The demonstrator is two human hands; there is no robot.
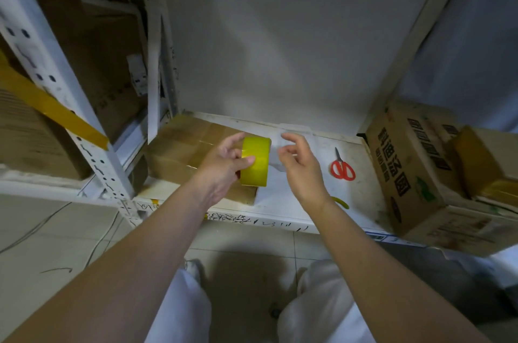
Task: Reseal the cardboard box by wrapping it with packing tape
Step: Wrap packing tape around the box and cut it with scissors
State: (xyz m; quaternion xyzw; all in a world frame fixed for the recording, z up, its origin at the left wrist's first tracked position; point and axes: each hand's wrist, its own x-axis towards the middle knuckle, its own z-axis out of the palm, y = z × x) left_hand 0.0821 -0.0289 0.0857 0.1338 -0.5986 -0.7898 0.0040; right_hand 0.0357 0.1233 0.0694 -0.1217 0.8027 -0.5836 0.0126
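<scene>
A flat brown cardboard box [179, 149] lies on the white shelf [283, 216], at its left end. My left hand [224, 166] holds a yellow roll of packing tape [255, 161] upright above the box's right part, thumb across the roll's face. My right hand [301, 166] hovers just right of the roll with its fingers curled and apart; it holds nothing and does not touch the roll. Whether a loose tape end is pulled out cannot be made out.
Red-handled scissors [342, 167] lie on the shelf to the right. A large printed cardboard box [406, 171] stands at the far right. A metal rack post [84, 124] with yellow tape strips and stacked boxes fills the left. A yellow scrap [340, 201] lies near the shelf's front edge.
</scene>
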